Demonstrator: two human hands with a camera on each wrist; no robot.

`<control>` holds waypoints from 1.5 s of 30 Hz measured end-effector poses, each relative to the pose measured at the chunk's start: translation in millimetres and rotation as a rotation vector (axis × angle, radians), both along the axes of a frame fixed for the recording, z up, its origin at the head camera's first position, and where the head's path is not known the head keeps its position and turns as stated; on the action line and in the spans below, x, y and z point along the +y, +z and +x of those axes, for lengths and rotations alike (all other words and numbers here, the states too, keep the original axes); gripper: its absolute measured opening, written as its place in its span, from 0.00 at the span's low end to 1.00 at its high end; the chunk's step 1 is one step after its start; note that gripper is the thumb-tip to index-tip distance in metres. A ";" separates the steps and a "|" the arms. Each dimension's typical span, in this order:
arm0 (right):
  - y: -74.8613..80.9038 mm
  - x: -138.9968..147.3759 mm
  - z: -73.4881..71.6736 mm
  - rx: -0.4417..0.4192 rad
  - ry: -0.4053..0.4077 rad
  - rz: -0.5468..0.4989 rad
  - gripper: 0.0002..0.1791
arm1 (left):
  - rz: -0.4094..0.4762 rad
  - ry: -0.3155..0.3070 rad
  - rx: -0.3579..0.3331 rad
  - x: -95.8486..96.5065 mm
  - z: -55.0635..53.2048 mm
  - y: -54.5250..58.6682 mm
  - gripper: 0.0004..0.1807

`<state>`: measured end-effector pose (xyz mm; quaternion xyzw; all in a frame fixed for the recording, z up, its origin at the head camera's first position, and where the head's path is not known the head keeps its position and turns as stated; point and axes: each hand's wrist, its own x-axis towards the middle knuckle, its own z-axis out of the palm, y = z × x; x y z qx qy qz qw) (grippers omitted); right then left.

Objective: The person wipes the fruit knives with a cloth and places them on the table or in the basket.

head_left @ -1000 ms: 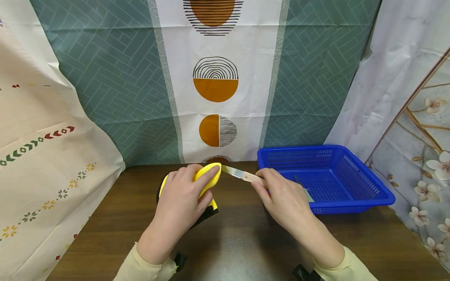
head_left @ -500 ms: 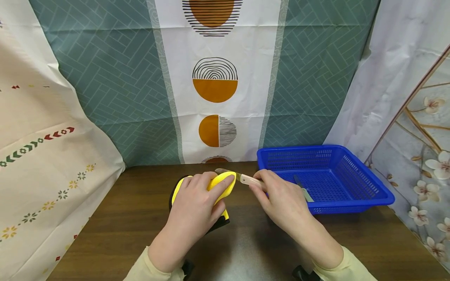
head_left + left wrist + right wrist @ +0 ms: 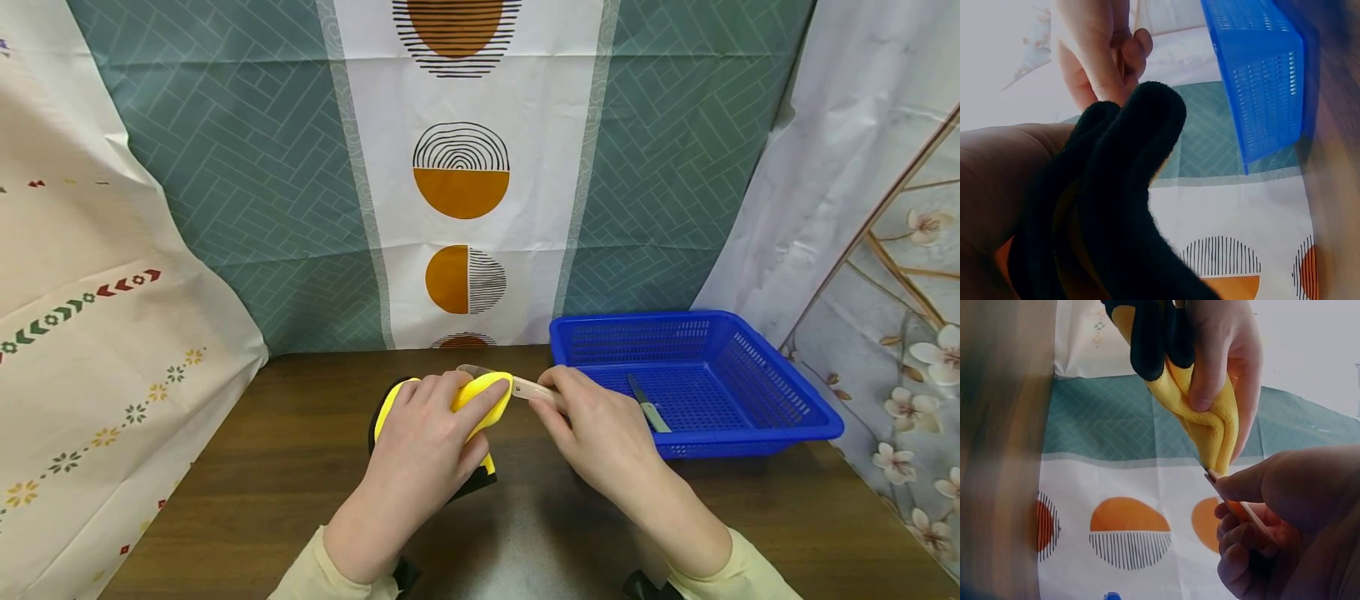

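My left hand (image 3: 420, 442) holds a yellow cloth with a black border (image 3: 489, 384), folded over and pinched around a knife blade. The blade's tip (image 3: 471, 368) pokes out beyond the cloth's far side; the rest of the blade is hidden. My right hand (image 3: 603, 429) grips the knife by its pale handle (image 3: 534, 392), at the right of the cloth. In the right wrist view the cloth (image 3: 1175, 399) reaches down to where blade meets handle, close to my right thumb. Its dark border (image 3: 1119, 187) fills much of the left wrist view.
A blue plastic basket (image 3: 750, 434) stands at the right on the brown wooden table (image 3: 247, 475). Inside it lies another knife with a pale green handle (image 3: 654, 417). Patterned cloth hangings (image 3: 480, 275) rise behind the table and at both sides.
My left hand and the cloth have slid right along the blade toward the handle, so the blade's base is now covered and its tip shows. My right hand has hardly moved.
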<state>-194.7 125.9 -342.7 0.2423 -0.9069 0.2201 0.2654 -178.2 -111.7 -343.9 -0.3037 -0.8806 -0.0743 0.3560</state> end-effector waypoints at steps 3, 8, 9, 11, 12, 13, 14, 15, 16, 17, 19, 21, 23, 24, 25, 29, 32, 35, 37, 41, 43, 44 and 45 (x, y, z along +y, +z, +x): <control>0.0 -0.1 0.2 -0.001 0.005 -0.002 0.08 | -0.006 0.007 -0.009 0.0 -0.1 0.4 0.31; 0.0 -0.1 0.2 -0.001 0.012 0.000 0.08 | -0.009 0.011 -0.006 -1.4 -0.2 0.2 0.31; 0.0 -0.1 0.2 0.000 0.013 0.001 0.08 | -0.009 0.012 -0.004 -1.7 -0.4 0.1 0.31; 0.0 0.1 0.1 0.004 0.014 0.001 0.08 | -0.008 0.015 0.000 -2.4 -0.7 -0.1 0.31; -0.1 0.1 0.1 0.006 0.014 0.001 0.08 | -0.009 0.016 -0.001 -2.8 -0.9 -0.1 0.31; -0.1 0.1 0.1 0.007 0.015 0.001 0.08 | -0.010 0.019 -0.001 -3.2 -1.1 -0.2 0.31; -0.1 0.2 0.1 0.007 0.016 0.000 0.08 | -0.012 0.022 -0.002 -3.6 -1.3 -0.3 0.31; -0.1 0.2 0.0 0.007 0.017 0.000 0.08 | -0.013 0.025 -0.004 -4.0 -1.6 -0.3 0.31; -0.2 0.2 0.0 0.007 0.017 -0.001 0.08 | -0.014 0.028 -0.005 -4.4 -1.8 -0.2 0.31; -0.2 0.3 0.0 0.006 0.017 -0.001 0.08 | -0.016 0.031 -0.008 -4.9 -2.0 -0.1 0.31; -0.3 0.3 0.0 0.007 0.017 -0.002 0.08 | -0.018 0.036 -0.013 -5.7 -2.7 0.3 0.31; -0.3 0.5 0.1 0.010 0.016 -0.001 0.08 | -0.018 0.040 -0.022 -6.6 -3.6 0.6 0.31; -0.3 0.7 0.1 0.013 0.016 -0.002 0.08 | -0.021 0.044 -0.027 -7.6 -4.5 0.9 0.31; -0.4 0.8 0.1 0.015 0.015 -0.001 0.08 | -0.022 0.046 -0.026 -8.2 -4.9 0.9 0.31; -0.4 0.9 0.2 0.015 0.015 -0.002 0.08 | -0.022 0.047 -0.025 -8.8 -5.2 1.0 0.31; -0.6 1.2 0.1 0.018 0.014 -0.004 0.07 | -0.016 0.049 -0.010 -11.7 -6.7 0.8 0.31; -0.8 1.5 -0.1 0.024 0.016 -0.006 0.07 | -0.006 0.050 -0.002 -14.0 -8.0 0.5 0.31; -0.7 1.8 -0.3 0.028 0.019 -0.006 0.07 | -0.002 0.051 0.004 -16.0 -9.5 0.1 0.31; -0.8 1.9 -0.3 0.031 0.019 -0.006 0.07 | 0.000 0.052 0.008 -17.3 -10.5 -0.1 0.31; -0.9 2.4 -0.1 0.036 0.019 -0.007 0.08 | 0.005 0.060 0.009 -20.1 -12.5 0.0 0.30; -1.0 2.8 0.0 0.042 0.020 -0.008 0.08 | 0.006 0.068 0.005 -21.5 -13.1 0.4 0.30; -1.0 2.9 0.0 0.045 0.021 -0.009 0.08 | 0.007 0.072 0.002 -22.3 -13.4 0.7 0.30; -1.0 3.1 0.0 0.049 0.022 -0.010 0.08 | 0.008 0.075 -0.002 -23.0 -13.7 1.1 0.30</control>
